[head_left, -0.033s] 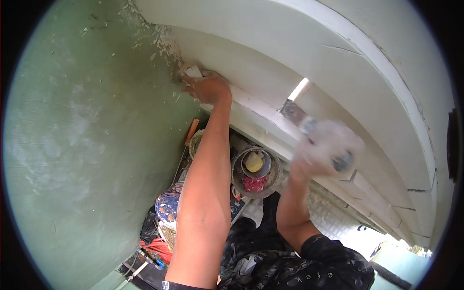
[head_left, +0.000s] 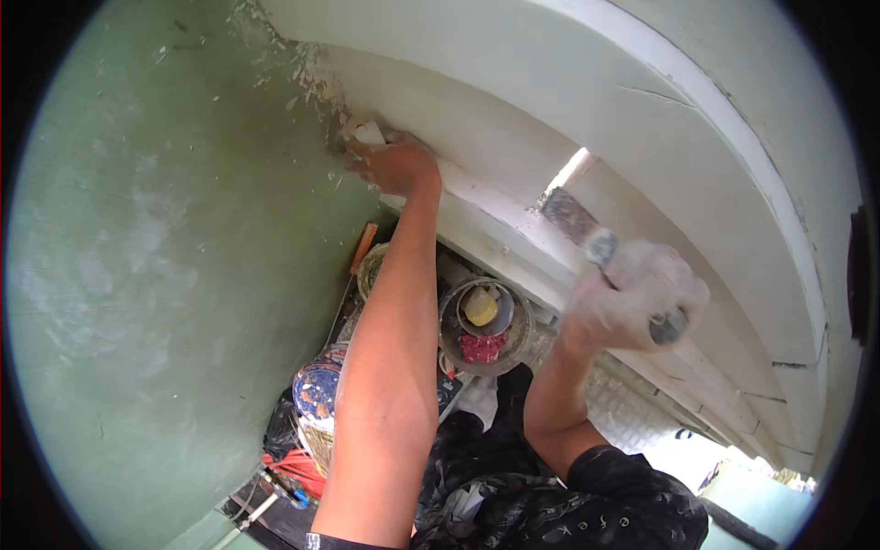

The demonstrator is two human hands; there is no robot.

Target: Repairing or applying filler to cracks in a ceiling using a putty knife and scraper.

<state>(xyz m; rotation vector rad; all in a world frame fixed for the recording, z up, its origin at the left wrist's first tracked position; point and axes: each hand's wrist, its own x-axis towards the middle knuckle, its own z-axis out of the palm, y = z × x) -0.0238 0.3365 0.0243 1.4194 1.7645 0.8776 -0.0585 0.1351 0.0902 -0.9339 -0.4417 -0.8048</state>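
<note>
My left hand point(head_left: 399, 165) is stretched up into the corner where the green wall point(head_left: 183, 229) meets the whitish panel. Its fingers close about a small white piece point(head_left: 368, 134), whose exact kind I cannot make out. My right hand point(head_left: 646, 291), dusted white, grips a putty knife point(head_left: 570, 216) by its handle. The blade points up and left beside a bright slot point(head_left: 568, 169) in the white ledge. Whether the blade touches the ledge I cannot tell. The handle's dark round end shows below the fist.
Below my arms stands a round bucket point(head_left: 521, 339) with a bowl, a yellow sponge-like block point(head_left: 480, 307) and pink material in it. At lower left are a paint-spattered blue container point(head_left: 316, 390), orange-red cords point(head_left: 298, 469) and a white pipe point(head_left: 258, 510). Peeling flakes point(head_left: 316, 78) line the corner.
My right hand and the putty knife have shifted a little right and down, and the blade now stands away from the slot's lower end. My left hand stays where it was.
</note>
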